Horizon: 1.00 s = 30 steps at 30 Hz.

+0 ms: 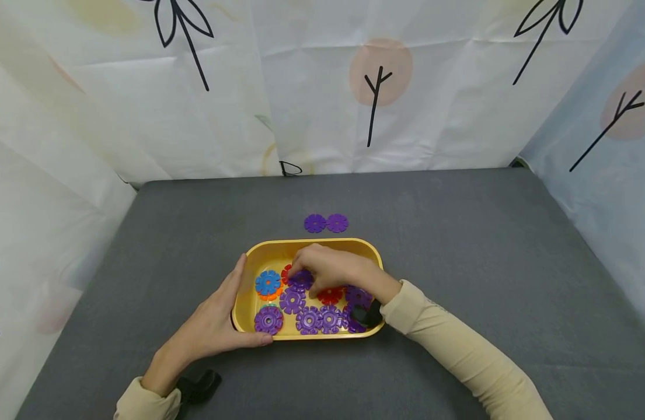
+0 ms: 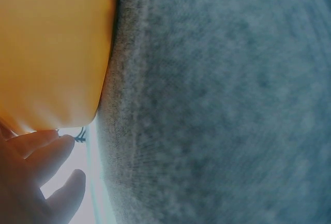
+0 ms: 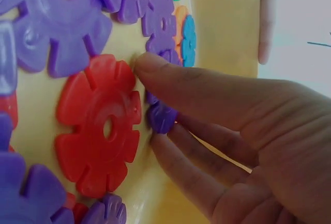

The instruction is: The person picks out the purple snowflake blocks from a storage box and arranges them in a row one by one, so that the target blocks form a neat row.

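A yellow tray (image 1: 330, 337) holds purple, red, blue and orange flower-shaped pieces. My left hand (image 1: 212, 321) grips its left front corner, thumb along the front rim and fingers against the left wall; in the left wrist view the fingers (image 2: 49, 154) show beside the tray (image 2: 51, 53). Inside the tray, my right hand (image 1: 333, 268) has thumb and fingers around the edges of a purple piece (image 1: 301, 280). The right wrist view shows this hand (image 3: 232, 115) partly covering that purple piece (image 3: 163, 118), beside a red piece (image 3: 95, 131). Exact fingertip contact is partly hidden.
Two purple flower pieces (image 1: 326, 223) lie side by side on the grey table (image 1: 448, 233), just behind the tray. Patterned white cloth (image 1: 311, 87) hangs along the table's back and sides. More purple pieces (image 1: 319, 320) lie along the tray's front.
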Tool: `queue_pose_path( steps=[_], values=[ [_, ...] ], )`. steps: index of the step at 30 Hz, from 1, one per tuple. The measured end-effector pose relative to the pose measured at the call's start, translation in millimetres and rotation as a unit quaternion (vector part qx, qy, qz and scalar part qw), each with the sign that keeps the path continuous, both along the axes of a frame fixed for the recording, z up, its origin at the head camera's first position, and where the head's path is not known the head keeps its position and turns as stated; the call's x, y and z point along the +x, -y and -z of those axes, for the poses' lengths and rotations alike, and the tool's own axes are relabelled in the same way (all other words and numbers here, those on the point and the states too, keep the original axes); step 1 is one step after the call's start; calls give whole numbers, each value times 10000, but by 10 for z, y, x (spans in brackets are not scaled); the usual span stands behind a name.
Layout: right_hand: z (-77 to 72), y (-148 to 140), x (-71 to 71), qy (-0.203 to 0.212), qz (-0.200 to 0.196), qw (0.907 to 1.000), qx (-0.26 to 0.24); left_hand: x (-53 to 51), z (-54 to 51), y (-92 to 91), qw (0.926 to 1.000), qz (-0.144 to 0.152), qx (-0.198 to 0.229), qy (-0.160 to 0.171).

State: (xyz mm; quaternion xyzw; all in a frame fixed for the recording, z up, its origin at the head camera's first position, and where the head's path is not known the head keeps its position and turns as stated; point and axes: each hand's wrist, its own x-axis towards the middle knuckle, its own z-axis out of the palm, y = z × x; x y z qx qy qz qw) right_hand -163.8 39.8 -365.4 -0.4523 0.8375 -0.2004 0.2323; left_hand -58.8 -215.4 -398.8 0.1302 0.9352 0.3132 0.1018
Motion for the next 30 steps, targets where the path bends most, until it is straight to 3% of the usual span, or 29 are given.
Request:
queue_pose_path(
  steps=[14,30],
  values=[
    [15,89,29,-602,-195,9967,507,-4,9,-6,10000,4,55,28],
    [33,105,18,-553,-151,9963,637,-4,14,-15,10000,22,16,-73]
  ],
)
